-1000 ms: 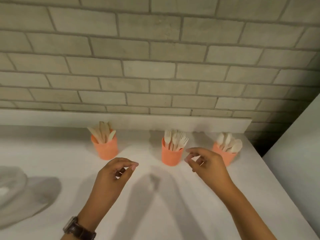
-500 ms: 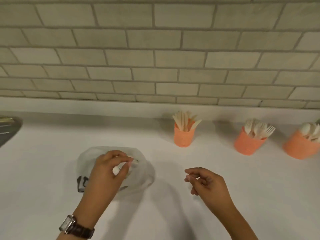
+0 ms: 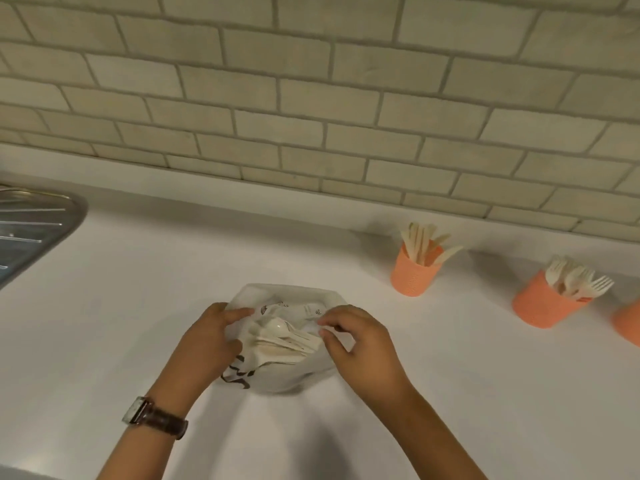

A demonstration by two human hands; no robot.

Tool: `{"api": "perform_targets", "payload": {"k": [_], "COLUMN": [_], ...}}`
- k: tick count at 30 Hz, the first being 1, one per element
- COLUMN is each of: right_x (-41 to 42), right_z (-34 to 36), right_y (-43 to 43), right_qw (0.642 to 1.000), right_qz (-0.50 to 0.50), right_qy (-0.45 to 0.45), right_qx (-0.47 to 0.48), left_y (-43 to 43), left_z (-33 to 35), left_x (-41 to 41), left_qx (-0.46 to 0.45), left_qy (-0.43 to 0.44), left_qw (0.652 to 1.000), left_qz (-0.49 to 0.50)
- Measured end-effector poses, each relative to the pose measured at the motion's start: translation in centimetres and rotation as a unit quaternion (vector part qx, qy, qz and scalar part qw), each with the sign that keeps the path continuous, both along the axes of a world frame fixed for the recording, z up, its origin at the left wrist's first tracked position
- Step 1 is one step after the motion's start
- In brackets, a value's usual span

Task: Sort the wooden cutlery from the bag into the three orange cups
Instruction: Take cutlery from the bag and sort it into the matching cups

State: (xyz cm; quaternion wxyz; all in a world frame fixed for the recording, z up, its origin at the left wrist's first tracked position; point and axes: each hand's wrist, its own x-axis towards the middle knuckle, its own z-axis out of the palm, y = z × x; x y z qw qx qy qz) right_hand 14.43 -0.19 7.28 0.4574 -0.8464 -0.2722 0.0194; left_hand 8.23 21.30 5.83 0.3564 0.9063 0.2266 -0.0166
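My left wrist carries a watch (image 3: 152, 418): dark brown leather strap, silver rectangular case. Forearms bare, left grip (image 3: 207, 344) and right grip (image 3: 363, 348) bare too.

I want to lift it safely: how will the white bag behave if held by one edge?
Probably floppy: the bag is creased where the left hand and right hand pinch its open mouth. The loose wooden cutlery would likely slide toward the low side.
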Motion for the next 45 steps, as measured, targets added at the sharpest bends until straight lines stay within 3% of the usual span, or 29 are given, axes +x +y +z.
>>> {"api": "perform_targets", "payload": {"k": [3, 7, 12, 20, 27, 30, 37, 41, 45], "right_x": [0.7, 1.8, 2.3, 2.8, 2.5, 2.1, 0.9, 0.5, 0.9], "right_z": [-0.8, -4.9, -7.9, -6.5, -3.9, -2.5, 0.9, 1.9, 1.6], "right_y": [4.6, 8.0, 9.0, 8.7, 9.3, 8.9, 5.9, 5.1, 5.5], "right_qw": [0.986, 0.907, 0.868, 0.868, 0.857, 0.874, 0.938, 0.951, 0.995], "right_qz": [0.078, 0.112, 0.110, 0.137, 0.114, 0.088, 0.093, 0.088, -0.013], "right_qy": [0.037, 0.045, 0.032, -0.028, -0.008, -0.005, -0.076, -0.131, 0.017], "right_qx": [-0.146, -0.404, -0.484, -0.476, -0.502, -0.478, -0.324, -0.265, -0.097], "left_y": [-0.6, -0.6, -0.6, 1.1, 3.4, 4.4, 7.1, 7.5, 7.6], "left_z": [0.0, -0.4, -0.9, 0.3, 1.1, 1.1, 1.3, 1.2, 1.3], "left_x": [-1.0, -2.1, -2.9, -2.0, -1.5, -1.4, -1.0, -0.8, -0.1], "left_qx": [0.023, -0.003, -0.030, -0.039, -0.029, -0.043, -0.071, -0.066, -0.091], "left_qy": [-0.055, -0.081, -0.079, -0.102, -0.096, -0.096, -0.092, -0.085, -0.104], "left_qw": [0.998, 0.997, 0.996, 0.994, 0.992, 0.991, 0.987, 0.984, 0.980], "left_qz": [-0.021, -0.001, -0.008, -0.026, -0.075, -0.082, -0.114, -0.142, -0.145]}}
